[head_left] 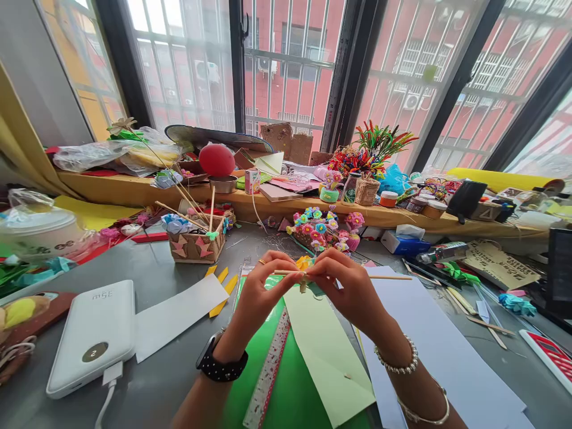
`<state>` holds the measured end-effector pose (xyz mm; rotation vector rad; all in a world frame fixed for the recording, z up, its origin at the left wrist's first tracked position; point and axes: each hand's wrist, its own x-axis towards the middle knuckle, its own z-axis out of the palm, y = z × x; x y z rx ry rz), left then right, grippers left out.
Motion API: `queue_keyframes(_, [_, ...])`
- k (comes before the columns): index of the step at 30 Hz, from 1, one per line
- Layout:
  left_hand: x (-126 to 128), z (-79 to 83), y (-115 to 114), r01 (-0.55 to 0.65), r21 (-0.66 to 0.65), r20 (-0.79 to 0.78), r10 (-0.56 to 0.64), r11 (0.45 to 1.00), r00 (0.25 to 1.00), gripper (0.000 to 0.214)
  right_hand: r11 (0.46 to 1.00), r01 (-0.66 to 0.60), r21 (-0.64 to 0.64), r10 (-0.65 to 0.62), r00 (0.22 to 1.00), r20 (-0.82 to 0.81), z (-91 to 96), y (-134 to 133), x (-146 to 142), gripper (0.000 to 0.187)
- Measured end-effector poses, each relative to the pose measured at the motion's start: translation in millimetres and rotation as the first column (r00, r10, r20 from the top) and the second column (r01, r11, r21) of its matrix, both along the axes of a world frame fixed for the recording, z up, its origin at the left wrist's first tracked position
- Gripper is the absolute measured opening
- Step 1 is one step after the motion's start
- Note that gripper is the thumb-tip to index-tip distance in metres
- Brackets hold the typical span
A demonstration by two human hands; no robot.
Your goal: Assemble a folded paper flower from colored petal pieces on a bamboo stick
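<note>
Both hands meet at the middle, raised over the work surface. My left hand [274,277] pinches one end of a thin wooden stick [389,277]. Close beside it, my right hand [342,277] has its fingers closed round the same stick, whose far end juts out to the right. A small yellow paper piece [304,262] shows just behind the fingertips, and a little brownish scrap hangs under them. Beneath the hands lie a pale green paper strip [328,357], a patterned ruler [268,369] and a green sheet [295,387].
On the left are a white power bank [96,333] with a cable, a white paper strip [179,319] and a decorated box [196,244] holding sticks. White sheets [438,351] spread to the right. Crochet-like flowers [319,229] stand behind the hands, below a crowded window ledge [286,208].
</note>
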<state>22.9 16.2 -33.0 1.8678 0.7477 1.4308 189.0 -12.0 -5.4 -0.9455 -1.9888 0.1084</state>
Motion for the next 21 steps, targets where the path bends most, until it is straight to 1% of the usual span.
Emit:
queue_keyframes(3, [-0.5, 2.0, -1.0, -0.019, 0.009, -0.025, 0.019, 1.0, 1.0, 0.01, 0.997, 0.007, 0.076, -0.011, 0.998, 0.061, -2.9, 2.1, 0.1, 0.015])
queue_keyframes(5, [-0.6, 3.5, -1.3, -0.049, 0.042, -0.041, 0.05, 0.998, 0.998, 0.011, 0.997, 0.004, 0.073, -0.008, 0.998, 0.058, -3.5, 2.4, -0.2, 0.014])
queue_keyframes(6, [-0.7, 4.2, -1.3, -0.069, 0.067, -0.049, 0.073, 0.995, 0.996, 0.011, 0.999, 0.001, 0.042, -0.003, 0.999, 0.035, -3.2, 2.1, -0.5, 0.013])
queue_keyframes(8, [-0.5, 5.2, -1.7, -0.111, 0.126, -0.07, 0.12, 0.986, 0.99, 0.01, 0.997, -0.004, -0.082, 0.001, 0.999, -0.037, -1.6, 1.0, -0.8, 0.011])
queue_keyframes(10, [0.1, 5.7, -2.3, -0.13, 0.183, -0.102, 0.151, 0.974, 0.983, 0.009, 0.974, -0.004, -0.225, -0.019, 0.995, -0.102, 0.6, 0.2, -0.3, 0.014])
queue_keyframes(12, [1.2, 5.3, -3.1, -0.135, 0.223, -0.137, 0.168, 0.965, 0.976, 0.008, 0.943, 0.01, -0.332, -0.057, 0.99, -0.132, 2.3, 0.7, 1.4, 0.019])
queue_keyframes(15, [2.9, 3.8, -3.7, -0.138, 0.241, -0.176, 0.183, 0.961, 0.967, 0.008, 0.897, 0.018, -0.442, -0.096, 0.983, -0.154, 2.5, 3.6, 4.9, 0.022])
queue_keyframes(18, [3.2, 2.9, -3.7, -0.139, 0.288, -0.225, 0.208, 0.948, 0.952, 0.008, 0.834, -0.031, -0.551, -0.089, 0.978, -0.19, 1.9, 6.0, 7.8, 0.02])
queue_keyframes(20, [2.7, 3.0, -3.9, -0.125, 0.326, -0.25, 0.213, 0.937, 0.944, 0.007, 0.802, -0.059, -0.594, -0.081, 0.975, -0.206, 2.2, 6.2, 8.7, 0.02])
queue_keyframes(21, [2.3, 3.2, -4.1, -0.117, 0.342, -0.26, 0.213, 0.932, 0.942, 0.007, 0.795, -0.062, -0.604, -0.08, 0.975, -0.206, 2.7, 6.0, 8.8, 0.02])
